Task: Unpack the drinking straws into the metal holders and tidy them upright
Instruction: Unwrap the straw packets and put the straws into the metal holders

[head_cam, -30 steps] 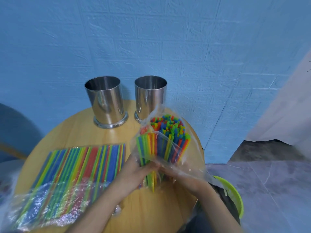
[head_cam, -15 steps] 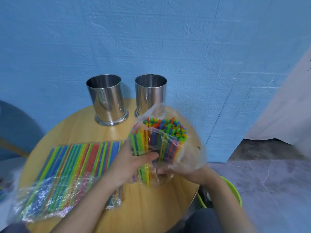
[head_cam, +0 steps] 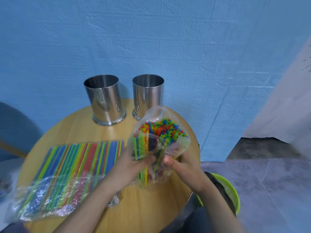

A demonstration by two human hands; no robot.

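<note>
Both of my hands are closed on one clear bag [head_cam: 157, 115] of drinking straws [head_cam: 161, 130], which I hold roughly upright above the round wooden table [head_cam: 151, 212], towards its three o'clock edge. My left hand [head_cam: 129, 167] wraps the bundle from the nine o'clock side, low down, with the thumb across the front, gripping straws and plastic together. My right hand [head_cam: 185, 172] pinches the loose plastic on the three o'clock side, thumb on the near face. Its fingers are behind the bag and I cannot tell how they lie. The straw tips, red, green, blue, yellow and orange, point up and away from me towards twelve o'clock, and the bag's open mouth stands above them. The lower ends of the straws hang below my hands, near the tabletop; whether they touch it I cannot tell.

At nine o'clock of my left hand a second pack of straws [head_cam: 75, 167] lies flat on the table in crinkled clear wrap, its near end reaching the table's seven o'clock edge. My left forearm crosses its right-hand corner.

At the table's twelve o'clock edge stand two metal holders, upright, side by side and apart: the left holder [head_cam: 105, 98] and the right holder [head_cam: 148, 93]. The bag's top overlaps the foot of the right holder in my view.

On the floor at four o'clock of the table sits a lime-green bucket [head_cam: 234, 194], partly hidden by my right forearm. A blue brick-patterned wall [head_cam: 151, 39] rises behind the table.
</note>
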